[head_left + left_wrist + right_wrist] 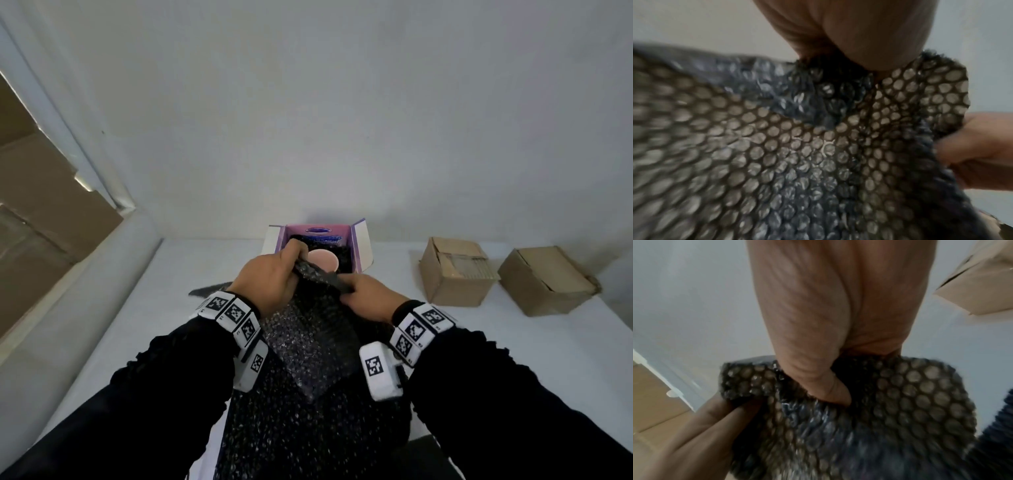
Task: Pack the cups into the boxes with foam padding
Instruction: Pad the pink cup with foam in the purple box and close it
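An open purple and white box [359,246] stands at the far middle of the table, lined with dark bubble wrap. A pink cup [323,260] sits inside it, partly hidden by my hands. Just in front of the box, both hands hold the top edge of a dark bubble wrap sheet [308,329], which hangs down toward me. My left hand [270,274] pinches its left corner and my right hand [366,294] pinches its right part. The wrist views show the bubble wrap [797,146] [890,402] bunched in each grip.
Two closed brown cardboard boxes [455,270] [548,279] sit on the white table [479,359] at the right. More dark bubble wrap [308,428] lies in a pile near me. Flat cardboard [41,205] leans at the far left behind a white ledge.
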Available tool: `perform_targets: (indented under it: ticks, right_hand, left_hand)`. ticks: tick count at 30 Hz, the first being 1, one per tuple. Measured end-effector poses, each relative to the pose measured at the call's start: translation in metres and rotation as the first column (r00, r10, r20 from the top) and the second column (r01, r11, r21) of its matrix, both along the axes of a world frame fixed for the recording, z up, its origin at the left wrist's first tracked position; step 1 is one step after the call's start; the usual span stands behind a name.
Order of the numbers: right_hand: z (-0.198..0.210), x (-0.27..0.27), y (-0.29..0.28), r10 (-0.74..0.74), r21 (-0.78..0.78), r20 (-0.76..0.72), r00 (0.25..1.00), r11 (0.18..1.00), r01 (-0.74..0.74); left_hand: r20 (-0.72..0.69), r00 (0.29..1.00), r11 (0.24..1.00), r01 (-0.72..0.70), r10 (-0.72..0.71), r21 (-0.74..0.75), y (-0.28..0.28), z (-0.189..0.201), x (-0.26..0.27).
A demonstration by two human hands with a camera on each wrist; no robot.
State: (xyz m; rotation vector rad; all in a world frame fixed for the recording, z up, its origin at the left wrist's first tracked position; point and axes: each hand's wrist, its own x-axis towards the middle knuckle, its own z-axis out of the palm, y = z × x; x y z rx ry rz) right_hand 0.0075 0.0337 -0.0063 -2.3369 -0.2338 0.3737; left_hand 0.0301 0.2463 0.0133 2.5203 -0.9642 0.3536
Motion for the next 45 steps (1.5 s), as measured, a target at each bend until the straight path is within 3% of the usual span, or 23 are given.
perform_targets:
  ticks: [2, 5, 7, 8, 12, 17, 20, 24, 26, 29, 31, 34, 38, 41, 45]
  right_hand:
    - [0.019, 0.010, -0.003, -0.066, 0.062, 0.068, 0.996, 0.996, 0.062]
    - [0.044, 0.019, -0.009, -0.136, 0.193, 0.187, 0.973, 0.976, 0.100]
    - [0.054, 0.021, -0.014, -0.073, 0.123, 0.273, 0.959, 0.992, 0.040]
    - [0.060, 0.022, -0.015, -0.019, 0.033, 0.288, 0.957, 0.999, 0.010]
    - [0.070, 0.031, -0.020, 0.156, -0.390, 0.224, 0.962, 0.919, -0.058]
    - [0.085, 0.039, -0.025, 0.089, -0.283, 0.234, 0.968, 0.959, -0.020]
    - [0.089, 0.045, -0.025, 0.065, -0.223, 0.261, 0.963, 0.975, -0.005]
    - [0.089, 0.055, -0.021, 0.044, -0.205, 0.321, 0.946, 0.978, 0.024]
    - [0.089, 0.061, -0.019, 0.141, -0.340, 0.310, 0.940, 0.940, -0.029]
    - [0.079, 0.073, -0.013, 0.267, -0.601, 0.316, 0.910, 0.799, -0.025]
    - [0.073, 0.083, -0.013, 0.241, -0.556, 0.351, 0.905, 0.831, -0.006]
    - [0.066, 0.098, -0.016, 0.129, -0.344, 0.303, 0.944, 0.939, -0.018]
    - [0.056, 0.116, -0.017, 0.152, -0.313, 0.326, 0.933, 0.949, -0.045]
    - [0.052, 0.131, -0.012, 0.124, -0.272, 0.244, 0.962, 0.961, -0.055]
    - [0.039, 0.154, 0.003, 0.142, -0.377, 0.235, 0.962, 0.925, -0.044]
  left_hand:
    - [0.081, 0.996, 0.999, -0.048, 0.046, 0.023, 0.007, 0.009, 0.002]
    - [0.098, 0.985, 0.937, -0.165, 0.141, 0.308, 0.014, 0.025, 0.009]
    - [0.126, 0.975, 0.851, -0.220, 0.181, 0.478, 0.014, 0.032, 0.016]
    - [0.113, 0.976, 0.848, -0.216, 0.184, 0.484, 0.014, 0.037, 0.019]
    - [0.078, 0.993, 0.942, -0.104, 0.084, 0.318, 0.019, 0.044, 0.030]
    - [0.011, 0.990, 0.963, -0.140, 0.141, 0.233, 0.017, 0.052, 0.036]
    - [0.039, 0.993, 0.975, -0.120, 0.115, 0.186, 0.020, 0.051, 0.037]
    - [0.091, 0.973, 0.856, -0.228, 0.210, 0.463, 0.017, 0.054, 0.043]
    - [0.099, 0.968, 0.864, -0.249, 0.229, 0.439, 0.015, 0.052, 0.047]
    - [0.089, 0.980, 0.913, -0.199, 0.178, 0.357, 0.019, 0.044, 0.057]
    - [0.047, 0.976, 0.903, -0.213, 0.211, 0.373, 0.021, 0.041, 0.062]
    - [-0.041, 0.959, 0.910, -0.251, 0.279, 0.330, 0.024, 0.034, 0.066]
    - [-0.068, 0.974, 0.973, -0.211, 0.218, 0.095, 0.033, 0.017, 0.067]
    - [-0.094, 0.966, 0.971, -0.241, 0.240, -0.002, 0.036, 0.006, 0.071]
    - [-0.099, 0.960, 0.965, -0.259, 0.261, 0.029, 0.035, -0.013, 0.082]
